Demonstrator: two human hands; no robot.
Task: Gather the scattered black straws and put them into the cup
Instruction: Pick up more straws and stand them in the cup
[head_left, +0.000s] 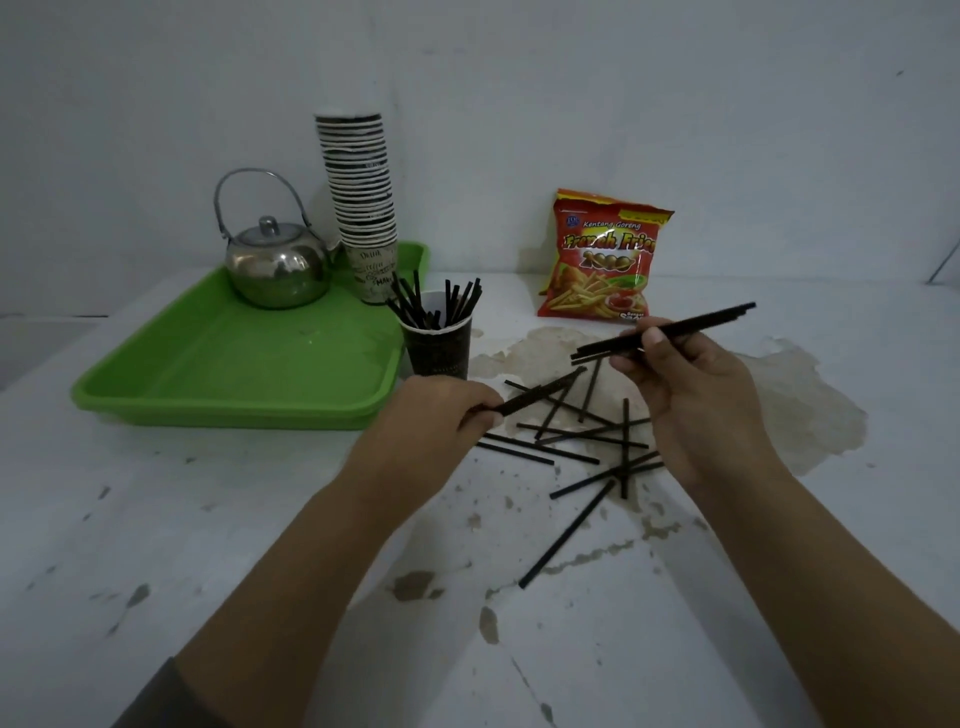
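Straws (587, 441), thin, black and matte, lie crisscrossed, about a dozen, beside one cup (439, 345); left hand (441, 415) pinches one, right hand (685, 384) several.

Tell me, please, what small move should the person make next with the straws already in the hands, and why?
Probably carry the bundle of straws in the right hand leftward to the cup and drop it in. That hand already holds several, lifted off the table, and the cup stands open beside the green tray with straws inside. The left hand holds only one or two, and many loose straws remain.
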